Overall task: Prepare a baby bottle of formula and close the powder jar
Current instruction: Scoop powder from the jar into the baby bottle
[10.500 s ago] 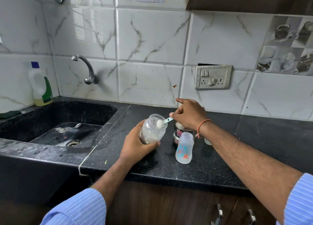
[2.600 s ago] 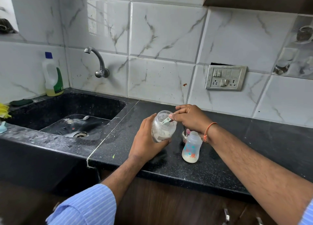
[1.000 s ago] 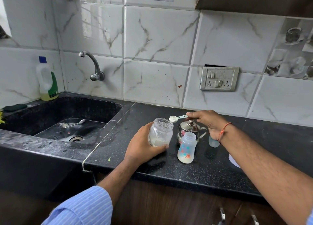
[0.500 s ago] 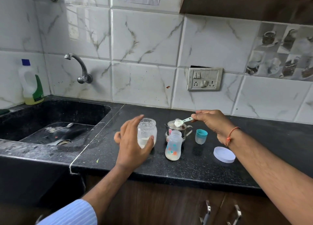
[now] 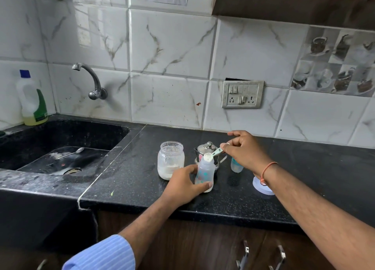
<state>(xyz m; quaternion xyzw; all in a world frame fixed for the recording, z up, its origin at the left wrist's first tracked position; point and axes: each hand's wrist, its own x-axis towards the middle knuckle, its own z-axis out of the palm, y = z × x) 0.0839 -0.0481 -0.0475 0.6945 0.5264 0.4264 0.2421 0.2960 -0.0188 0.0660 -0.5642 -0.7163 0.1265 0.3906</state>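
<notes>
A person's left hand (image 5: 183, 185) steadies a small clear baby bottle (image 5: 205, 173) standing upright on the black stone tabletop (image 5: 132, 180), the grip curled round its lower body with the thumb across its front near the base. The right hand (image 5: 246, 150) pinches the pale green handle of a measuring scoop (image 5: 212, 155) between thumb and fingers; its bowl, heaped with white powder, sits right at the bottle's open mouth. The uncapped powder jar (image 5: 171, 162), with white powder in its bottom, stands just left of the bottle, free of both hands. A lidded steel pot (image 5: 208, 149) stands directly behind the bottle. A round white lid (image 5: 261, 186) lies flat under the right wrist, beside a small container with a teal top (image 5: 236, 166). At left, a spoon (image 5: 71, 152) rests in the dark sink (image 5: 113, 136).
</notes>
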